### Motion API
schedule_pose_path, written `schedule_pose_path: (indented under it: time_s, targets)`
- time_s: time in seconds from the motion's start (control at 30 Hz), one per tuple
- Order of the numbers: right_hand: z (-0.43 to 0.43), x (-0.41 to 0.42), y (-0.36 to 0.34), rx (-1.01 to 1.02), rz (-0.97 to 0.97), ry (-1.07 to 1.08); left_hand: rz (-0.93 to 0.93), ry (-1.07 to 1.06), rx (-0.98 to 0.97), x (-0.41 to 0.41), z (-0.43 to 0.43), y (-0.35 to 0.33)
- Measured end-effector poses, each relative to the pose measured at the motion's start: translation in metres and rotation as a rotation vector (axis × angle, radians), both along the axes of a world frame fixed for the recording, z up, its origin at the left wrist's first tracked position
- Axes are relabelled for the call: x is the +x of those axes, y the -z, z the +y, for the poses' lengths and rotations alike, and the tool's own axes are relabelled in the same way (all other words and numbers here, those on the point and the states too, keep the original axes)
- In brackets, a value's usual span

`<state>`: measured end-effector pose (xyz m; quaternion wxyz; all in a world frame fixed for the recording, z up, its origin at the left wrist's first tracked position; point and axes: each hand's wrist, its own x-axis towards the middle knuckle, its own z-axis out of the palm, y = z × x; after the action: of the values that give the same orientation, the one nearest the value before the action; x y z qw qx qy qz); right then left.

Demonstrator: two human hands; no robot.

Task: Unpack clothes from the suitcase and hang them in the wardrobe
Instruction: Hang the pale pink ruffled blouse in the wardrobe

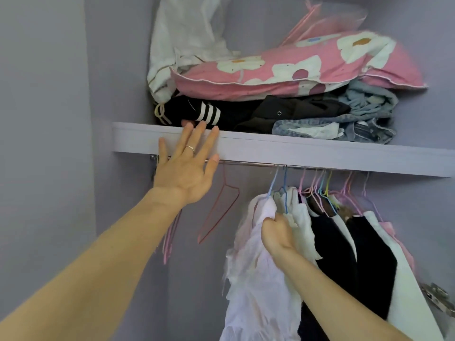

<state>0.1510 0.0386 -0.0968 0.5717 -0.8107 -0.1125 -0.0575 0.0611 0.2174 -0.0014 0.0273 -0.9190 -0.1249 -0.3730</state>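
I face an open wardrobe. My left hand [188, 163] is raised with straight, spread fingers in front of the shelf edge [295, 150] and the left end of the metal rail [248, 164]. My right hand [277, 233] grips a pale pink-white garment [256, 291] near its collar; the garment hangs from a light blue hanger [273, 184] on the rail. Right of it hang black and white clothes [357, 254] on several coloured hangers. The suitcase is out of view.
An empty red wire hanger [221, 210] and pink ones [170, 237] hang at the rail's left. On the shelf lie a pink flowered pillow [283, 72], a white bag [182, 43], black clothes [246, 114] and folded jeans [344, 126]. A door hinge [438, 299] sits at right.
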Motion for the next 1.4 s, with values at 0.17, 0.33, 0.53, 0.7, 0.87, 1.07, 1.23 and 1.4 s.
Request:
schedule_pose_path:
  time_s: [0.17,0.33,0.53,0.7,0.87,1.07,1.23,1.4]
  targets:
    - [0.022,0.049,-0.007,-0.1,-0.078,0.083,-0.129,0.044,0.013,0.022,0.01,0.018]
    - [0.042,0.093,-0.019,-0.256,-0.127,0.15,-0.254,0.046,0.064,0.038,0.024,0.029]
    - [0.059,0.119,-0.009,-0.468,-0.075,0.181,-0.356,0.043,0.088,0.051,0.032,0.032]
    - [0.052,0.113,0.009,-0.561,0.011,0.176,-0.375,0.055,0.091,0.055,0.036,0.043]
    - [0.027,0.084,-0.017,-0.724,0.06,0.04,-0.291,0.023,0.008,0.05,0.029,0.04]
    - [-0.032,0.026,-0.075,-0.839,0.071,-0.118,0.009,-0.038,-0.116,0.016,0.009,0.012]
    - [-0.1,-0.061,-0.096,-0.83,0.085,-0.232,0.467,-0.066,-0.31,-0.033,-0.038,-0.015]
    - [-0.179,-0.133,-0.098,-0.743,-0.118,-0.144,0.561,0.209,-0.203,-0.086,-0.126,-0.002]
